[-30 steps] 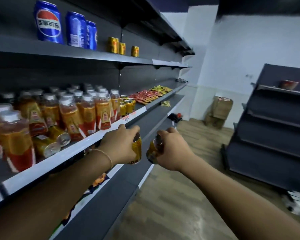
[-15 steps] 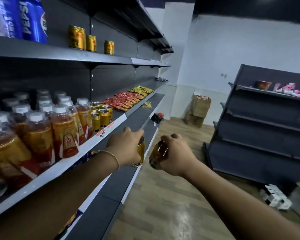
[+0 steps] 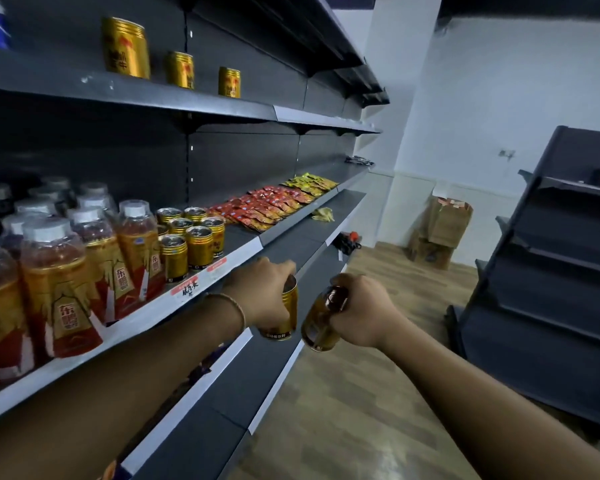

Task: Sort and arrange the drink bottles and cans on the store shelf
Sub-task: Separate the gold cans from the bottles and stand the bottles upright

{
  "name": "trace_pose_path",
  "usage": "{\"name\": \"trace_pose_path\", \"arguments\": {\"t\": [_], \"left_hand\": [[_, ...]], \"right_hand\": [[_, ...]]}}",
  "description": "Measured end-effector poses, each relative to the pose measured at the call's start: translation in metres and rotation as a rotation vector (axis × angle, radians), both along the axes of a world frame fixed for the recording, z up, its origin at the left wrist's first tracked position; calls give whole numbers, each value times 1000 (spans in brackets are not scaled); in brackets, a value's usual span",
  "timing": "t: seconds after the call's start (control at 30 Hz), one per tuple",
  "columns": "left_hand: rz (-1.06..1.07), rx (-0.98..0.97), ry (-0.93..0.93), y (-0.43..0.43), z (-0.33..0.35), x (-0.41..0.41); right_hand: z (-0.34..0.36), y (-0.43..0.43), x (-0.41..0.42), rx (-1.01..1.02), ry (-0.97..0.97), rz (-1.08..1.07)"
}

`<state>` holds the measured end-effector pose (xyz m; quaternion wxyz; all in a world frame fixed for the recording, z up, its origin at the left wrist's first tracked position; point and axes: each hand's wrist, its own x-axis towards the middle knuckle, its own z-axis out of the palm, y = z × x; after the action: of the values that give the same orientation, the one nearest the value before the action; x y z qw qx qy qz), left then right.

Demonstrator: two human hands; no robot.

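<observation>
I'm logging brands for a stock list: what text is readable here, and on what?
"东鹏": gold-and-red label of the clear plastic amber-drink bottle, front of the middle shelf.
Handwriting on the red-and-white shelf-edge tag: too scrawled to read.
Red lettering on the three gold cans, upper shelf: blurred.
Print low on the gold metal can in the left hand: too small.
Small brown bottle in the right hand: no text shows.
</observation>
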<state>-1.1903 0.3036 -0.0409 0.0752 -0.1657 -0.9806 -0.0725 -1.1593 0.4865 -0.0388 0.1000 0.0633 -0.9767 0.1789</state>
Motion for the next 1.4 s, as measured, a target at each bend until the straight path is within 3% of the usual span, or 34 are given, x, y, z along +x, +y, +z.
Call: {"name": "trace_pose_path", "arguments": {"t": [0.2, 0.47, 1.0, 1.4], "left_hand": [[112, 58, -71, 19, 12, -68], [343, 37, -6, 12, 8, -111], [717, -17, 291, -106, 47, -178], [843, -40, 324, -171, 58, -210]], "right_hand": [[12, 28, -94, 41, -3, 134], [4, 15, -188, -10, 25, 334], [40, -139, -309, -245, 305, 644], [33, -254, -379, -363, 171, 772]]}}
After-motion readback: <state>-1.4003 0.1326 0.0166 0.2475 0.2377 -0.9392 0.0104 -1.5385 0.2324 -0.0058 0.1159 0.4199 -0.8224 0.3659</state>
